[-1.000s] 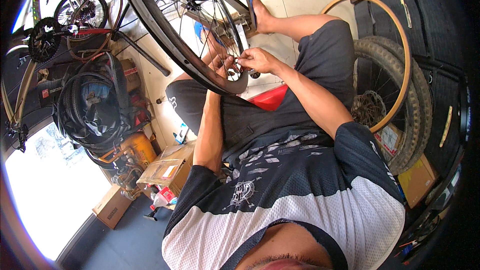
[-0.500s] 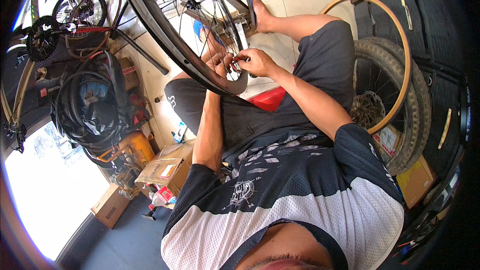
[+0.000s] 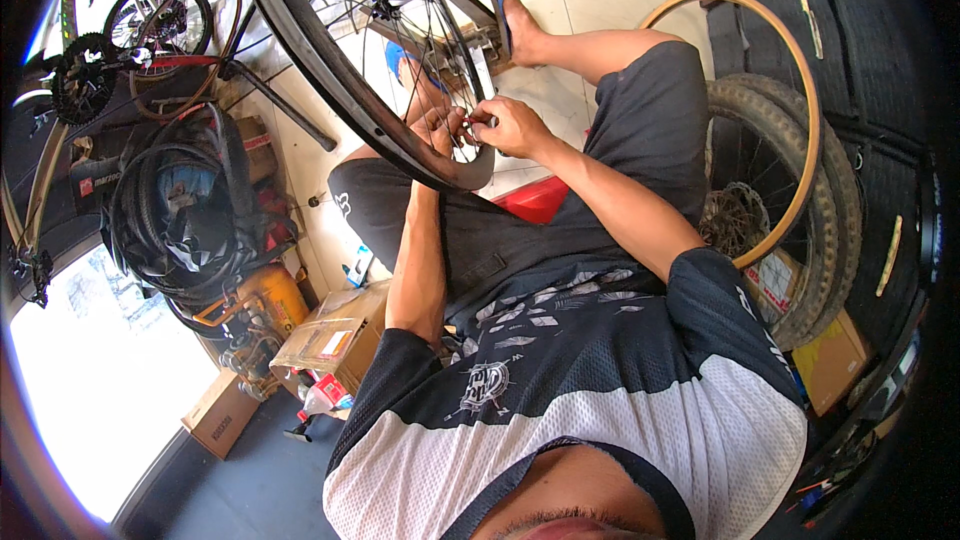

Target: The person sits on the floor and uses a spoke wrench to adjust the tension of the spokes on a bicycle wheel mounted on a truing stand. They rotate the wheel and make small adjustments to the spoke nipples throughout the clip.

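A seated person leans over a spoked bicycle wheel (image 3: pixel 345 103), its near edge between their thighs. Beside that edge, the right hand (image 3: pixel 513 128) has thumb and fingertips pinched together; the left hand (image 3: pixel 436 130) curls among the spokes, gripping what, I cannot tell. At the tiled floor's (image 3: pixel 600 0) right edge, a tan hoop (image 3: pixel 816 130) overlaps two knobby tyres (image 3: pixel 838 260).

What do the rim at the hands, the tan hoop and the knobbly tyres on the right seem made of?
Rim: metal or carbon, smooth black with some sheen. Tan hoop: perhaps wood or rubber, smooth and evenly coloured. Tyres: probably rubber, dull and knobbed.
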`<state>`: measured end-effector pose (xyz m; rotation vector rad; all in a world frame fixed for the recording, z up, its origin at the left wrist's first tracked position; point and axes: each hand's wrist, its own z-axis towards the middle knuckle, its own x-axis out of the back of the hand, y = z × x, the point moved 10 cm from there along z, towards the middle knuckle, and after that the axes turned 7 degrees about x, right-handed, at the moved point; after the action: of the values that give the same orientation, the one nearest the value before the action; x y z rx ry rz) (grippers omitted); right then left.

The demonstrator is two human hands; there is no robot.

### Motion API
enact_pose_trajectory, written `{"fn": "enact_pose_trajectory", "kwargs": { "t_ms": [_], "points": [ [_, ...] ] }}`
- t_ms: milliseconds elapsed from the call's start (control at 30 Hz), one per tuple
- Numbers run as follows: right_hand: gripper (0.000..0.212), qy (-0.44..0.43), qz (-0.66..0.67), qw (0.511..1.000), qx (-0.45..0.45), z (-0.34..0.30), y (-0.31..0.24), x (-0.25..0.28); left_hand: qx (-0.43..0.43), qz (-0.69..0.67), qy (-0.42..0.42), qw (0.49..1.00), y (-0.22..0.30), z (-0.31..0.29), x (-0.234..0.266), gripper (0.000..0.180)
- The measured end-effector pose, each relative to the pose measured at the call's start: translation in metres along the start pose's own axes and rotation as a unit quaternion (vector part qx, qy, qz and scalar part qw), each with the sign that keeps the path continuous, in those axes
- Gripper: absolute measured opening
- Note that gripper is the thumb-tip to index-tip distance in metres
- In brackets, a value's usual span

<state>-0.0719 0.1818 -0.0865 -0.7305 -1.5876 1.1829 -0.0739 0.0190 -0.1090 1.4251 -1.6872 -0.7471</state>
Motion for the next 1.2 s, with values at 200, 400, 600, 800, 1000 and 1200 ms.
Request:
{"fn": "enact_pose_trajectory", "kwargs": {
  "t_ms": [200, 400, 600, 800, 1000, 1200],
  "points": [
    [0.033, -0.010, 0.104, 0.993, -0.056, -0.001, 0.022, -0.010, -0.004, -0.057, 0.021, 0.998, 0.016, -0.012, -0.006, 0.025],
    [0.045, 0.011, 0.026, 0.999, -0.026, -0.006, -0.006, -0.001, 0.000, -0.036, -0.001, 0.999, 0.010, -0.009, -0.001, 0.025],
    [0.031, -0.003, 0.042, 0.999, -0.030, 0.000, 0.008, -0.002, -0.008, 0.029, 0.009, 1.000, 0.011, -0.007, 0.003, 0.026],
    [0.031, 0.029, 0.159, 0.985, -0.058, 0.000, 0.037, -0.016, 0.007, -0.055, -0.006, 0.998, 0.012, -0.010, -0.006, 0.029],
    [0.044, 0.005, 0.098, 0.994, -0.049, -0.004, 0.004, -0.012, 0.010, -0.020, -0.002, 1.000, -0.002, -0.003, 0.005, 0.027],
    [0.036, -0.015, 0.052, 0.998, -0.036, 0.001, 0.014, -0.006, -0.029, 0.015, -0.003, 0.999, 0.009, -0.003, 0.002, 0.029]
  ]
}}
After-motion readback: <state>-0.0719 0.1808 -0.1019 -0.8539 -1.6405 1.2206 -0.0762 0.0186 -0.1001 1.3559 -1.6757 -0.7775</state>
